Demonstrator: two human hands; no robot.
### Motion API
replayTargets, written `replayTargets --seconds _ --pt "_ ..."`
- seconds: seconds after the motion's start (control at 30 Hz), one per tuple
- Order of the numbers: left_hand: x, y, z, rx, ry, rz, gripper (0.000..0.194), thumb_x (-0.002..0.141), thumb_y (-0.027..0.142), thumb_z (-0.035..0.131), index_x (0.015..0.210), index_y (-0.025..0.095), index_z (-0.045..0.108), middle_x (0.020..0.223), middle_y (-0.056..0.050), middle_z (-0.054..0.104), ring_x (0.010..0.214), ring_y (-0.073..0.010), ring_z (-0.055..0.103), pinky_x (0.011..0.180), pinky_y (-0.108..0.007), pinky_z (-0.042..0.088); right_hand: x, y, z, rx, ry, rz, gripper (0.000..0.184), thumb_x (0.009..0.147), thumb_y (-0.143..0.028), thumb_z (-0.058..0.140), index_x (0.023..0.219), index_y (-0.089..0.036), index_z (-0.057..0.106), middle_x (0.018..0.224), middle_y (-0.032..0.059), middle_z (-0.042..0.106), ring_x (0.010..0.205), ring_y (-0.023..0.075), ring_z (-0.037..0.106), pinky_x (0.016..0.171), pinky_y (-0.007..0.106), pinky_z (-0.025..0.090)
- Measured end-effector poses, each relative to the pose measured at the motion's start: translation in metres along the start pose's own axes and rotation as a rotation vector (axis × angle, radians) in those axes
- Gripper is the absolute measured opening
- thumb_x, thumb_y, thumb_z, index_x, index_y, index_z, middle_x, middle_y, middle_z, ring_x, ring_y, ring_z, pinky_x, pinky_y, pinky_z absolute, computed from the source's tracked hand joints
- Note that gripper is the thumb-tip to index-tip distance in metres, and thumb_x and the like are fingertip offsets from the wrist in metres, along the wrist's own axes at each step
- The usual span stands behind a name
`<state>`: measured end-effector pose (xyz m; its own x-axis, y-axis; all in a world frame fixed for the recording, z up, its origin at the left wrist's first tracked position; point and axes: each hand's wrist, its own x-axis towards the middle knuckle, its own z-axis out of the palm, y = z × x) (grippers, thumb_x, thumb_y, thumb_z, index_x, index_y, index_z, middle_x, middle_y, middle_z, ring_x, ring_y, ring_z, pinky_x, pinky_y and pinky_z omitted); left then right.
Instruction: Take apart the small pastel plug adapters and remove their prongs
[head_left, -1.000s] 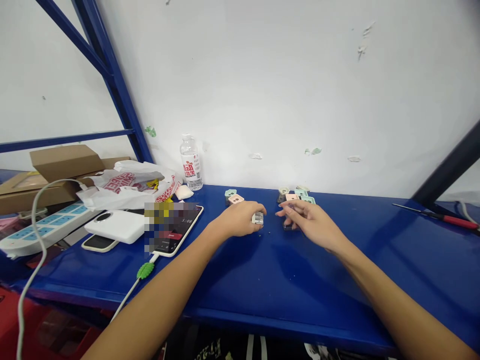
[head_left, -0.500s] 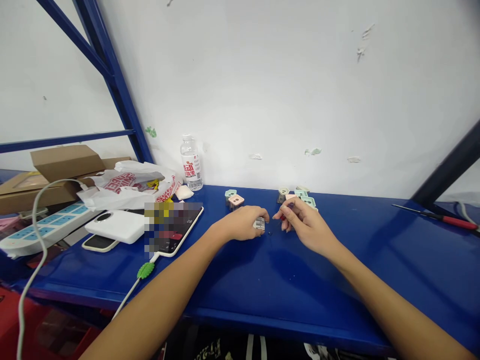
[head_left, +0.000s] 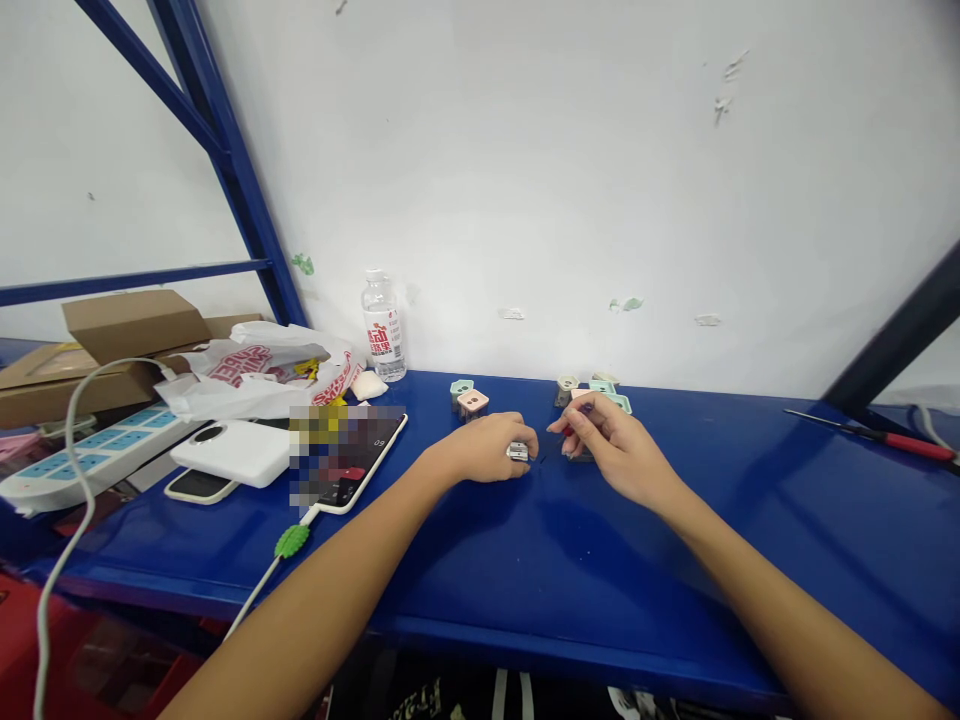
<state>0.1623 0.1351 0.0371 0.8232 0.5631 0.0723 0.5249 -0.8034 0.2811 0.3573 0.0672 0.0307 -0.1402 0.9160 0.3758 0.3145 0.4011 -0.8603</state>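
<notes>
Block (head_left: 517, 451) is gripped by left hand (head_left: 486, 447), red bit (head_left: 568, 430) seemingly by right hand (head_left: 624, 447); loosely held, either could be dropped.

Red capitals cross the crumpled white bag (head_left: 240, 368) — too creased to read surely. The bottle (head_left: 385, 335) bears large red characters, blurred; the phone (head_left: 366, 465) shows unclear digits — pale lettering marks black material (head_left: 405, 700) below.
</notes>
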Motion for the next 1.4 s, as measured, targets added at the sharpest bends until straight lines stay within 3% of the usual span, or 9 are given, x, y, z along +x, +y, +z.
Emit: replayTargets --seconds 0.23,0.53,1.03,1.2,1.3,1.4 --pt "0.0014 0.0012 0.0035 0.02 0.016 -0.024 0.03 0.081 0.046 0.062 0.104 0.028 0.069 0.097 -0.003 0.057 0.091 -0.0183 0.058 0.079 -0.027 0.042 0.0007 -0.0036 -0.0029 0.103 0.098 -0.069 0.029 0.093 -0.049 0.047 0.094 -0.021 0.051 0.093 0.0057 0.068 0.066 0.0125 0.062 0.063 0.028 0.053" --pt "-0.0007 0.0025 0.0028 -0.002 0.044 0.033 0.03 0.089 0.043 0.051 0.094 0.024 0.073 0.093 -0.003 0.058 0.082 -0.0146 0.058 0.074 -0.025 0.042 0.0002 -0.0075 -0.0034 0.14 0.125 -0.08 0.029 0.092 -0.05 0.049 0.093 -0.021 0.051 0.091 0.0069 0.069 0.067 0.0139 0.063 0.064 0.03 0.054" --pt "-0.0013 0.0031 0.0034 0.003 0.049 0.047 0.032 0.091 0.043 0.048 0.092 0.023 0.073 0.091 -0.004 0.058 0.084 -0.0154 0.058 0.076 -0.025 0.042 -0.0011 -0.0076 -0.0038 0.113 0.101 -0.102 0.03 0.093 -0.049 0.048 0.103 -0.022 0.052 0.093 0.0062 0.068 0.069 0.0139 0.063 0.064 0.03 0.054" --pt "-0.0002 0.0044 0.0019 0.006 0.03 0.033 0.034 0.087 0.045 0.054 0.112 0.026 0.067 0.094 -0.005 0.059 0.09 -0.0184 0.058 0.081 -0.027 0.042 -0.0028 -0.0084 -0.0032 0.105 0.133 -0.116 0.027 0.092 -0.048 0.05 0.1 -0.022 0.053 0.091 0.0053 0.068 0.066 0.0133 0.062 0.063 0.029 0.055" --pt "-0.0005 0.006 0.0016 -0.006 0.029 0.016 0.048 0.08 0.048 0.062 0.122 0.025 0.059 0.1 -0.006 0.06 0.097 -0.0226 0.058 0.082 -0.031 0.043 -0.0035 -0.0093 -0.0025 0.11 0.154 -0.122 0.027 0.092 -0.048 0.049 0.1 -0.022 0.053 0.091 0.0059 0.068 0.067 0.014 0.062 0.063 0.03 0.055" --pt "-0.0014 0.0073 0.0029 -0.079 0.046 0.0 0.064 0.075 0.041 0.069 0.132 0.022 0.048 0.116 -0.008 0.06 0.107 -0.0243 0.056 0.089 -0.033 0.043 -0.0038 -0.0087 -0.0015 0.117 0.144 -0.135 0.026 0.093 -0.047 0.048 0.102 -0.022 0.052 0.093 0.0065 0.067 0.069 0.0145 0.063 0.066 0.031 0.055"
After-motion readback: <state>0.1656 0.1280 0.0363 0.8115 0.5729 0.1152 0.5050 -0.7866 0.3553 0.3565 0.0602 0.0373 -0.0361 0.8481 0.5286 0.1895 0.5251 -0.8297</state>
